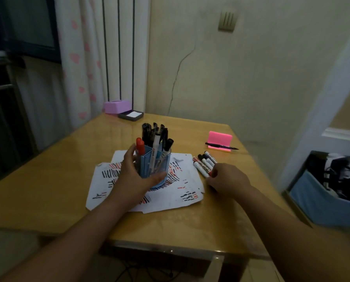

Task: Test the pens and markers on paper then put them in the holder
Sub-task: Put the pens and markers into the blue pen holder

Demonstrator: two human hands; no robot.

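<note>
Most pens [155,135] stand in the holder [147,167], gripped by the left hand [133,176]; several markers [203,163] wait untested at its three o'clock, where the right hand [228,178] curls onto them, grasp unclear.

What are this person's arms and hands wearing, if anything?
Nothing that shows. The left hand and right hand are gloveless, and both forearms are bare to the picture's lower edge: no sleeves, watch or bracelet in view. Rings: too dim to tell.
</note>
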